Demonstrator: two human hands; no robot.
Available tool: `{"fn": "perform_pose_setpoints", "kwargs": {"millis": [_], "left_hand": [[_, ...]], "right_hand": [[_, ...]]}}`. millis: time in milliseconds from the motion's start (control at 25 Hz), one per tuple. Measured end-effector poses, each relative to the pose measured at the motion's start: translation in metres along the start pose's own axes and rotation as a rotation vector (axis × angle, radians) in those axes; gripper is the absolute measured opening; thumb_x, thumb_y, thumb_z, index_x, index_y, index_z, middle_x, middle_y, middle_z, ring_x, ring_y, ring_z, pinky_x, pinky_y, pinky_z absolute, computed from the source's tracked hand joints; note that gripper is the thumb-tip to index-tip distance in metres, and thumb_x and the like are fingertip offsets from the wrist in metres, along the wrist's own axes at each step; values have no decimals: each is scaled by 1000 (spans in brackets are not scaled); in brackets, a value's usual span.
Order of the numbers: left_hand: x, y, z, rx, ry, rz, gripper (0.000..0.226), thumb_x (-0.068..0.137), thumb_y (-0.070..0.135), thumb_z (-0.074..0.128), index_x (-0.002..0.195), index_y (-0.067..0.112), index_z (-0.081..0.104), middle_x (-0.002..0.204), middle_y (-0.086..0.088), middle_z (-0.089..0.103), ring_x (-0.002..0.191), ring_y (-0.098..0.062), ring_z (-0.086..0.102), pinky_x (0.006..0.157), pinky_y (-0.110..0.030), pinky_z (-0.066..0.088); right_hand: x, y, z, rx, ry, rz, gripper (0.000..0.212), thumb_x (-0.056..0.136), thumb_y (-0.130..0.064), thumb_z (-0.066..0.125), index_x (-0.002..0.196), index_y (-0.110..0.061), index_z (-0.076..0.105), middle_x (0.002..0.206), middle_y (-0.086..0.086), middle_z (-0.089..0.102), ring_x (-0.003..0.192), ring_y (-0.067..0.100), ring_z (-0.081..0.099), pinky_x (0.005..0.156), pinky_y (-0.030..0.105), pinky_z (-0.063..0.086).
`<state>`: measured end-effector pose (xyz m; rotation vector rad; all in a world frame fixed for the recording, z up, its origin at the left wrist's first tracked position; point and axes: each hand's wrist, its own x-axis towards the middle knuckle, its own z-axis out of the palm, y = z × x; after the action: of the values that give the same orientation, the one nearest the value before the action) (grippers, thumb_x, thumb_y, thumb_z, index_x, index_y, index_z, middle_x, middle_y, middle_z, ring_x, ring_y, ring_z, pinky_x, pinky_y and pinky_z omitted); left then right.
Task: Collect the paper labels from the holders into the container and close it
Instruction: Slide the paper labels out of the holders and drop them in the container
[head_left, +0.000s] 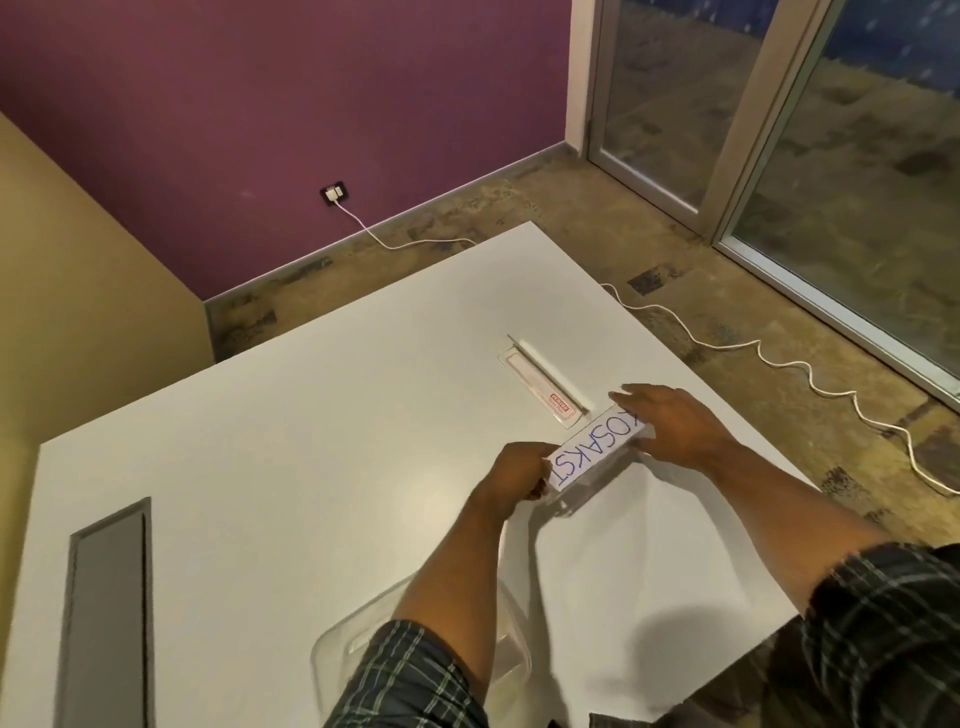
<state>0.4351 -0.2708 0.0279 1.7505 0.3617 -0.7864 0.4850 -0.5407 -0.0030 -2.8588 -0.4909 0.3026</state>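
Two hands are on the same holder right now, so this looks like the label-pulling step, not the wrap-up. The left hand (522, 470) is curled around the near-left end of the paper label (595, 449), seemingly pinching it between thumb and fingers, though the exact fingertip contact is hidden behind the knuckles. The right hand (670, 423) lies mostly flat with fingers spread over the far-right end of the clear holder (582, 496), looking like it's just steadying the thing against the table.

That label has big blue hand-drawn letters and it's still sitting in the holder as far as I can tell, maybe partly slid toward the left hand, can't be sure.

Just beyond the hands, a bit further back on the white table (311, 415), there's a second holder (543, 382) lying flat. It has a small red-and-white sticker at its near end, and I can't tell whether there's a paper label in it or not.

Near edge of the table, mostly hidden under the left forearm, sits the clear container (363, 631). It looks open, and I can't make out any labels inside, or a lid, since the arm blocks most of it.

My guess on progress: early to middle. One label is being worked on, the flat holder may or may not be done, nothing is visibly in the container, and closing is still to come.
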Motion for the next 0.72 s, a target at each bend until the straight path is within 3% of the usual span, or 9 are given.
{"fn": "perform_pose_setpoints", "kwargs": {"millis": [120, 240, 400, 600, 720], "left_hand": [[-30, -13, -41, -122, -36, -79, 43, 87, 1, 44, 118, 7, 74, 91, -14, 51, 52, -16, 35, 53, -24, 31], [-57, -32, -84, -170, -70, -149, 49, 88, -7, 34, 122, 0, 69, 82, -12, 54, 53, -16, 35, 54, -26, 31], [-101, -60, -136, 106, -70, -170, 45, 89, -4, 39, 119, 4, 71, 75, -5, 59, 48, -11, 44, 52, -22, 35], [-151, -90, -175, 356, 47, -154, 23, 85, 20, 63, 98, 14, 81, 85, 2, 75, 74, -12, 66, 70, -27, 43], [-174, -108, -187, 371, 35, -170, 42, 84, 50, 73, 98, 11, 81, 88, 1, 79, 77, -10, 71, 74, -28, 46]], "right_hand": [[-9, -33, -4, -77, 96, -270, 76, 79, -44, 77, 146, -25, 47, 147, 5, 51, 132, 25, 51, 106, 40, 40], [-15, -69, -11, -107, 124, -487, 71, 78, -52, 76, 139, -21, 56, 137, 4, 60, 121, 24, 58, 98, 39, 47], [-20, -130, -16, -34, 36, -674, 68, 78, -63, 71, 129, -17, 65, 116, 1, 71, 105, 24, 66, 89, 41, 52], [-36, -195, 1, 66, -98, -766, 66, 78, -72, 62, 122, -24, 66, 110, -7, 71, 99, 18, 65, 87, 38, 49], [-40, -225, 20, 16, -173, -827, 63, 78, -75, 58, 119, -27, 66, 108, -11, 71, 97, 15, 63, 87, 35, 46]]}}
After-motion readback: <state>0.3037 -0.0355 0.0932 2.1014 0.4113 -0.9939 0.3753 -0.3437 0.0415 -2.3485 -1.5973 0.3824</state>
